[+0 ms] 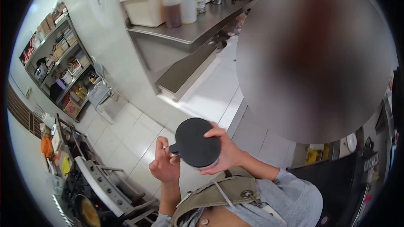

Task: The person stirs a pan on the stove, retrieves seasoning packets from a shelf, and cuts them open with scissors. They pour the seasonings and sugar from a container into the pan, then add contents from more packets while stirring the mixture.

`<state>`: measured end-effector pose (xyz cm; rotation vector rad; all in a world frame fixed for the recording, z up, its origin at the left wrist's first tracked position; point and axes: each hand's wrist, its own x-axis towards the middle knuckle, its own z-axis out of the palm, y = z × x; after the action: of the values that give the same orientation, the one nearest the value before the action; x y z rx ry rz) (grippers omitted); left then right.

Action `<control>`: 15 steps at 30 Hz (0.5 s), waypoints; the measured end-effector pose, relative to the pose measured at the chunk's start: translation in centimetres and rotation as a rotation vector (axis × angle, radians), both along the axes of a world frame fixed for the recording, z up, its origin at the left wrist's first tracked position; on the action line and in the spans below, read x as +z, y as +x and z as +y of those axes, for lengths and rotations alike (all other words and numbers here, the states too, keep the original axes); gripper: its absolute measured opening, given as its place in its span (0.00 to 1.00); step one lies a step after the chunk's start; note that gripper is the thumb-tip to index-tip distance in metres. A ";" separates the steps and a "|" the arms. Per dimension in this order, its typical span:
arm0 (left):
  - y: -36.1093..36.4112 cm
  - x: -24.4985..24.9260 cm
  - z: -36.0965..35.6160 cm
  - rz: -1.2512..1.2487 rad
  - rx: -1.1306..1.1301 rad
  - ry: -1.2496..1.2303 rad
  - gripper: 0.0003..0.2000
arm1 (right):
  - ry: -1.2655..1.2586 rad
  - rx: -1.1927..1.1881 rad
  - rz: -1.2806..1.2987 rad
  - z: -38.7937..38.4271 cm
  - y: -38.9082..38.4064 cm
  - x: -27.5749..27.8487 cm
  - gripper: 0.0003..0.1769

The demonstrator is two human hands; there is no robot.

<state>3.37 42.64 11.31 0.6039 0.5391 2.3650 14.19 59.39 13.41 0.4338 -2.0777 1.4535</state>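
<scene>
A round container with a flat black lid (197, 143) is held up in front of my apron. A small tab juts from the lid's left edge. My right hand (229, 149) wraps the container's right side, with the thumb lying on the lid. My left hand (165, 162) is curled at the tab on the left, apparently around a handle just below it. The lid hides most of the container's body, and its contents cannot be seen.
Lower left, a pan (87, 211) sits on a stove (103, 180). A steel counter (189, 33) carries bottles and a white bin (145, 10). Storage shelves (59, 61) and a grey chair (100, 94) stand at left. A blurred area covers the upper right.
</scene>
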 end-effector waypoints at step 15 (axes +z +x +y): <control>2.0 -6.6 23.3 0.059 0.513 -0.569 0.25 | 0.073 -0.484 0.495 35.3 -12.7 16.6 0.50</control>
<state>5.37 65.93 4.67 0.2904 1.4727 2.4692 1.48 94.66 30.05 0.2568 -1.6828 0.8815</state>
